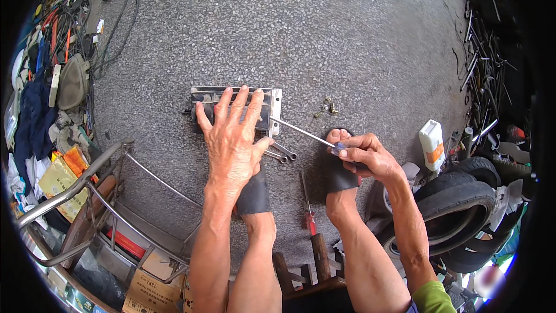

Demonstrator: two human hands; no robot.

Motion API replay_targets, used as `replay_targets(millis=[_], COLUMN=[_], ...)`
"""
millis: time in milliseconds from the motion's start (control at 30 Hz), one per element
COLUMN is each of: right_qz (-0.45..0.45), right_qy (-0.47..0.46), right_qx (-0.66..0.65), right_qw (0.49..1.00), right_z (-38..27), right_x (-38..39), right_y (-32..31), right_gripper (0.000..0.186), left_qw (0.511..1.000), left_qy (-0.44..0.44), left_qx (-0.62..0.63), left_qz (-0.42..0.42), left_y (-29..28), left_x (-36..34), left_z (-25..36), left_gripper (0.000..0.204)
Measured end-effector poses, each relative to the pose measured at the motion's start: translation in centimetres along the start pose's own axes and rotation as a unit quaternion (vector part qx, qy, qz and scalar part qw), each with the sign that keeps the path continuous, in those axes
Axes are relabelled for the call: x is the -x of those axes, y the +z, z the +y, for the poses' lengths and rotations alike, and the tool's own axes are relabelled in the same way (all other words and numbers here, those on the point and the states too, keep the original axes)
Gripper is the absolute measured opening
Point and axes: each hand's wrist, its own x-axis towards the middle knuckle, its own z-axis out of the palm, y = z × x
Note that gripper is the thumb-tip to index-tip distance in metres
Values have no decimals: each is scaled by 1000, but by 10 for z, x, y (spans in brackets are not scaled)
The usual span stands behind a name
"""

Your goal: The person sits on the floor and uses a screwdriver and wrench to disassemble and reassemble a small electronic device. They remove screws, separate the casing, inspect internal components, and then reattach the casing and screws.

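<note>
My left hand (pixel 231 139) lies spread over a black rectangular box-like part (pixel 208 94) with a pale metal end plate (pixel 277 107), pressing it to the ground. In my right hand (pixel 368 156) is a screwdriver (pixel 304 131) with a blue-tinted handle, fingers closed round it. Its long shaft reaches leftward, and the tip meets the end plate. Two wrenches (pixel 284 152) lie just below the part, partly hidden by my left hand. Several small brass-coloured screws (pixel 330 106) rest on the ground to the right of the part.
A second screwdriver (pixel 311 220) with a red handle lies between my feet. At right are a white bottle (pixel 431 144), tyres (pixel 457 208) and a heap of metal tools (pixel 486 75). A metal-tube frame (pixel 87 174), cables (pixel 119 29) and cloth (pixel 35 116) crowd the left.
</note>
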Motion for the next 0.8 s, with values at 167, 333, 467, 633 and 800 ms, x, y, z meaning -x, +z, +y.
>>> replay_targets(millis=[167, 333, 467, 633, 800], right_qz=[38, 48, 64, 73, 63], right_qy=[33, -23, -151, -158, -42], right_qx=[47, 181, 203, 215, 266], right_qw=[998, 982, 965, 961, 961], right_z=[-33, -13, 3, 1, -28], right_x=[28, 21, 0, -3, 24], right_y=[22, 14, 0, -3, 3], right_gripper=[28, 34, 38, 37, 40], left_qw=[999, 998, 997, 993, 997], left_qy=[38, 46, 62, 88, 71], left_qx=[12, -42, -45, -61, -19], left_qz=[-11, -9, -18, -46, -12], left_y=[-10, -7, -8, -12, -12], left_x=[-8, -6, -9, -16, -10], left_z=[-10, -4, -5, -6, -8], left_gripper=[74, 75, 72, 71, 72])
